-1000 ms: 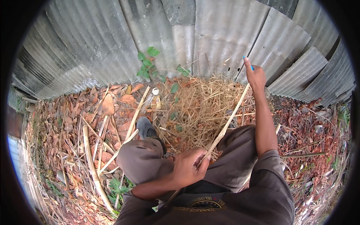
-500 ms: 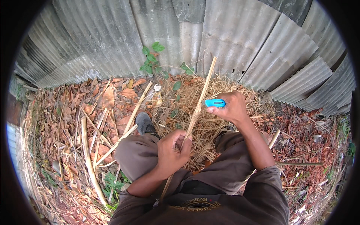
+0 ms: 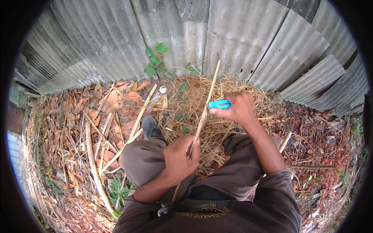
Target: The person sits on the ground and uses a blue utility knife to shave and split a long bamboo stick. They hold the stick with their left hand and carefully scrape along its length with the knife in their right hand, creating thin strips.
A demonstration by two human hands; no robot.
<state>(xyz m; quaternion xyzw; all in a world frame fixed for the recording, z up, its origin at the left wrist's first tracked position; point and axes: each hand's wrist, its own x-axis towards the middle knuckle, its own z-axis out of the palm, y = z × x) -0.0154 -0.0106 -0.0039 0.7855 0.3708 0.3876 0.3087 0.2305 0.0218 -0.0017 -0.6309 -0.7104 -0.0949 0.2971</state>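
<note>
stick point(image 3: 201, 121) partly hidden by left grip point(image 3: 182, 156), shirt point(image 3: 248, 217) cut off

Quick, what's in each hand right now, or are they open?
Left hand: closed, holding the pale stick.
Right hand: closed, holding the blue cutter.

Soft, even daylight falls across you as your right hand point(image 3: 240, 106) and the blue cutter point(image 3: 219, 104) read clearly near the center, while shadow gathers in the folds of your brown trousers point(image 3: 244, 169). Pale glare washes the corrugated metal sheets point(image 3: 85, 66) at ten o'clock; a bluish strip point(image 3: 13, 149) just below nine o'clock burns nearly white. Your dark shirt point(image 3: 252, 215) dims six o'clock. Fisheye distortion bows the sheets toward two, smears the ground litter point(image 3: 320, 198) at four and eight, and rings your view in black.
</note>
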